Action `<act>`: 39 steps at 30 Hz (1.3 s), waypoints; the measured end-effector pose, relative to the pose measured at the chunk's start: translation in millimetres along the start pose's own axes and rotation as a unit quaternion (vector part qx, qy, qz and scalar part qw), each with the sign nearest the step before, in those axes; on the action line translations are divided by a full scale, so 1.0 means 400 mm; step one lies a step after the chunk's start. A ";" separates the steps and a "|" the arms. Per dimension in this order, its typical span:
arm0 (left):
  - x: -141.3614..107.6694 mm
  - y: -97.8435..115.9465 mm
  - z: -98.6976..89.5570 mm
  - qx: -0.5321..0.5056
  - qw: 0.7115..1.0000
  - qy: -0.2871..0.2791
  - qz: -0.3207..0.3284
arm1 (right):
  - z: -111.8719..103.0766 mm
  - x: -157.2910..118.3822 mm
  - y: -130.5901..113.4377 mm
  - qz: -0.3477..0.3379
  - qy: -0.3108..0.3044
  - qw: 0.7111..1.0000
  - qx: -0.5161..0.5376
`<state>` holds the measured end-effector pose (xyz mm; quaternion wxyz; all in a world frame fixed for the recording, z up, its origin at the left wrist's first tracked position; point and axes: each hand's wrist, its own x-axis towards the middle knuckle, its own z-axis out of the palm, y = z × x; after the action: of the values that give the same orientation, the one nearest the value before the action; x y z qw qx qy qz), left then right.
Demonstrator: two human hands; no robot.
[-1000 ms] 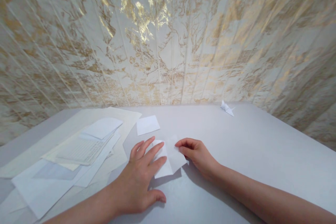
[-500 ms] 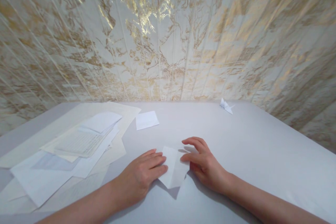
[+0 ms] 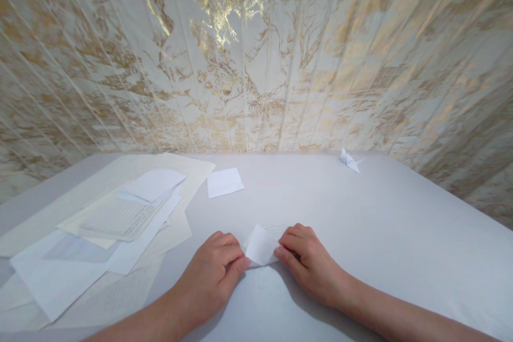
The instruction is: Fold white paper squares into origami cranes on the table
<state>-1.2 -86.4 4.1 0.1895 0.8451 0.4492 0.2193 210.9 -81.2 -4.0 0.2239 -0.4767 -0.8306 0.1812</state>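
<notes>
A small piece of folded white paper [image 3: 262,245] lies between my two hands near the middle of the table, with its lower edge folded up. My left hand [image 3: 218,272] pinches its left corner between thumb and fingers. On the opposite side, my right hand [image 3: 306,259] grips the right edge the same way, fingers curled. Parts of the paper's corners are hidden under the fingertips.
Several overlapping sheets of paper [image 3: 84,280], some with writing, cover the table's left side. A white paper square [image 3: 225,183] lies farther back. Near the far right edge sits a folded paper crane [image 3: 350,161]. A gold-patterned curtain [image 3: 260,64] hangs behind the white table [image 3: 380,235].
The lower part of the paper has been folded up. My right hand's fingers have closed onto the right edge, and my left hand has gone from lying on the paper to pinching it.
</notes>
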 end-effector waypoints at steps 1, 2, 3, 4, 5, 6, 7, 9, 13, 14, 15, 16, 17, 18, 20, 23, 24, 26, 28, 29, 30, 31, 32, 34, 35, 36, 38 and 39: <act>0.007 -0.001 -0.003 0.010 1.000 -0.003 -0.014 | 0.003 0.005 -0.002 0.013 -0.001 1.000 -0.018; 0.013 -0.003 -0.005 0.023 0.999 -0.005 -0.023 | 0.005 0.009 -0.004 0.024 -0.003 0.999 -0.033; 0.018 -0.005 -0.006 0.040 0.999 -0.007 -0.029 | 0.007 0.013 -0.006 0.031 -0.006 0.998 -0.046; 0.022 -0.007 -0.008 0.057 0.998 -0.008 -0.033 | 0.007 0.016 -0.008 0.036 -0.009 0.998 -0.055; 0.024 -0.008 -0.009 0.074 0.997 -0.013 -0.035 | 0.007 0.018 -0.011 0.040 -0.011 0.997 -0.062; 0.025 -0.009 -0.009 0.091 0.995 -0.017 -0.038 | 0.007 0.020 -0.013 0.042 -0.014 0.997 -0.066; 0.024 -0.010 -0.009 0.106 0.993 -0.018 -0.040 | 0.006 0.022 -0.015 0.046 -0.016 0.997 -0.066; 0.018 -0.008 -0.006 0.135 0.991 0.008 -0.023 | 0.004 0.022 -0.018 0.056 -0.016 0.997 -0.058; -0.008 0.006 0.010 0.190 0.972 0.070 0.120 | 0.003 0.022 -0.021 0.070 -0.012 0.997 -0.031; -0.016 0.011 0.014 0.203 0.965 0.059 0.155 | 0.003 0.022 -0.020 0.070 -0.013 0.997 -0.028; -0.024 0.016 0.018 0.212 0.960 0.039 0.177 | 0.003 0.022 -0.020 0.070 -0.014 0.997 -0.026; -0.031 0.021 0.021 0.219 0.957 0.014 0.190 | 0.003 0.022 -0.020 0.070 -0.016 0.997 -0.024; -0.038 0.025 0.024 0.223 0.956 -0.006 0.189 | 0.003 0.021 -0.019 0.069 -0.017 0.997 -0.023; -0.042 0.028 0.025 0.224 0.957 -0.021 0.185 | 0.003 0.021 -0.018 0.069 -0.017 0.997 -0.022; -0.047 0.032 0.027 0.224 0.960 -0.043 0.164 | 0.002 0.020 -0.017 0.070 -0.019 0.997 -0.020; -0.047 0.031 0.027 0.212 0.966 -0.059 0.134 | 0.003 0.019 -0.014 0.070 -0.021 0.997 -0.020; -0.047 0.030 0.027 0.206 0.968 -0.061 0.129 | 0.003 0.020 -0.014 0.069 -0.021 0.997 -0.021; -0.046 0.030 0.026 0.196 0.970 -0.068 0.123 | 0.003 0.023 -0.012 0.069 -0.021 0.997 -0.024; -0.045 0.033 0.024 0.190 0.971 -0.078 0.118 | 0.004 0.027 -0.012 0.071 -0.022 0.997 -0.025; -0.045 0.036 0.023 0.189 0.972 -0.085 0.113 | 0.004 0.028 -0.011 0.073 -0.022 0.997 -0.025; -0.045 0.039 0.021 0.187 0.972 -0.091 0.105 | 0.004 0.028 -0.011 0.074 -0.021 0.997 -0.025; -0.045 0.042 0.019 0.189 0.972 -0.101 0.092 | 0.004 0.029 -0.010 0.076 -0.019 0.997 -0.024; -0.044 0.046 0.016 0.193 0.971 -0.112 0.082 | 0.005 0.029 -0.009 0.078 -0.016 0.997 -0.023; -0.043 0.052 0.013 0.197 0.969 -0.133 0.067 | 0.007 0.028 -0.008 0.078 -0.011 0.997 -0.020; -0.042 0.054 0.011 0.194 0.969 -0.139 0.063 | 0.008 0.028 -0.008 0.077 -0.009 0.997 -0.020; -0.042 0.056 0.010 0.189 0.970 -0.142 0.057 | 0.009 0.028 -0.008 0.078 -0.008 0.997 -0.022; -0.039 0.060 0.007 0.181 0.971 -0.147 0.047 | 0.011 0.029 -0.008 0.080 -0.006 0.996 -0.029; -0.037 0.062 0.005 0.180 0.971 -0.154 0.042 | 0.012 0.029 -0.008 0.081 -0.007 0.996 -0.035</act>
<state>9.2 -112.2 12.4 0.0924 0.9069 0.4109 0.0096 200.7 -72.9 -3.9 0.1861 -0.5486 -0.7965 0.1731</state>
